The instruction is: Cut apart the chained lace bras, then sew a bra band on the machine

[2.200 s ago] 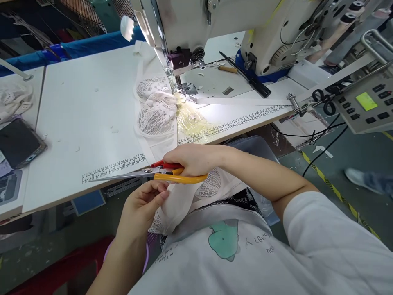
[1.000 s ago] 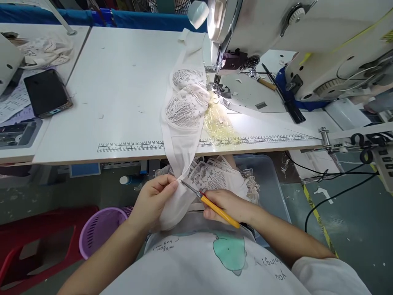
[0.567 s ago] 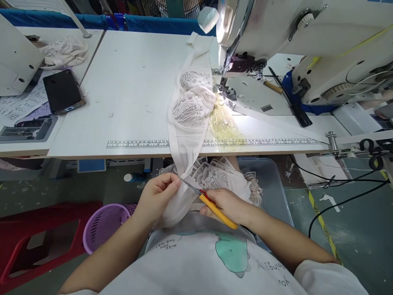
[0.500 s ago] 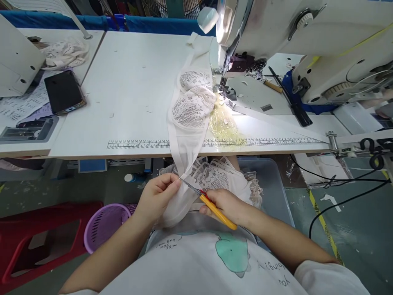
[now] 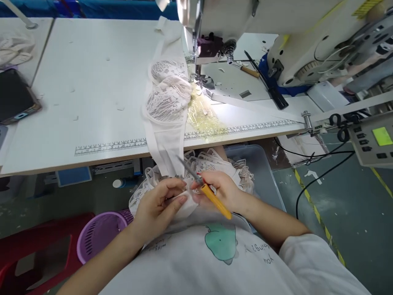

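1. Your left hand [image 5: 159, 205] is pinched on the loose end of the lace garment [image 5: 167, 102], down in your lap below the table [image 5: 92, 82] edge.
2. Your right hand [image 5: 222, 190] is wrapped around the scissors [image 5: 215, 200], with the blades pointing up-left, just beside your left fingers.
3. The garment drapes over the table's front edge, and its top sits near the sewing machine [image 5: 245, 24].
4. Room-wise, the purple basket [image 5: 98, 233] is low on your left and the clear bin [image 5: 264, 164] is on your right.
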Available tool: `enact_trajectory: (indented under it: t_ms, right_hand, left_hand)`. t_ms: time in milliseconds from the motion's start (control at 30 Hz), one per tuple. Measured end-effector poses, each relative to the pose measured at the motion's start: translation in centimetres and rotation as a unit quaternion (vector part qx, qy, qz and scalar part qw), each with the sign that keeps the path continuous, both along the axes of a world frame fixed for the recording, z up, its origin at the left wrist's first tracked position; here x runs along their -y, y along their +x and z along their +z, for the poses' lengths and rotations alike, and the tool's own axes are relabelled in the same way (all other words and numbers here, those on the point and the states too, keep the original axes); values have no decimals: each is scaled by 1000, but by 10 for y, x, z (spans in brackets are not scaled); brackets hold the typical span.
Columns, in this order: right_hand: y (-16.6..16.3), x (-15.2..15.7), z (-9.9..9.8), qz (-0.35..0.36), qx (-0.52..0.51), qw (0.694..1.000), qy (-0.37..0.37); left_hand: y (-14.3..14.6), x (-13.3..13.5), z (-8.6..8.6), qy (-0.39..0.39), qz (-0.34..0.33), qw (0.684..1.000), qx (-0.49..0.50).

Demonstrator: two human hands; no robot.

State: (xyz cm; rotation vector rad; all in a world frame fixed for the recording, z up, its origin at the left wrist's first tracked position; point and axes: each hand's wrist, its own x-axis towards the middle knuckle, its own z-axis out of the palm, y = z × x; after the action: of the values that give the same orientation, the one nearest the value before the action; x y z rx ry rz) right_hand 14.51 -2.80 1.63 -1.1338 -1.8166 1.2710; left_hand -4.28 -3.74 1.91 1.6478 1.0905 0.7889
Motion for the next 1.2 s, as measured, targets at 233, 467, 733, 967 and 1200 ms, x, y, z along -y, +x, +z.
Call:
enact_trajectory:
  t_ms: [233, 467, 733, 967, 1200]
  right_hand:
    - [9, 0, -7, 12, 39, 995, 87]
    - [55, -2, -11, -108, 190, 965, 142]
    - [48, -2, -13, -159, 143, 968, 133]
    - [4, -4, -22, 44, 92, 994, 31]
    - [8, -4, -27, 30, -1, 997, -71]
  left_hand:
    - [5, -10, -3, 80, -101, 982, -140]
    - [-23, -32, -5, 151, -156, 904, -368]
    - [-11, -35, 7, 149, -213, 890, -375]
    - [5, -35, 9, 170, -277, 870, -371]
    - [-37, -42, 8, 210, -274, 847, -404]
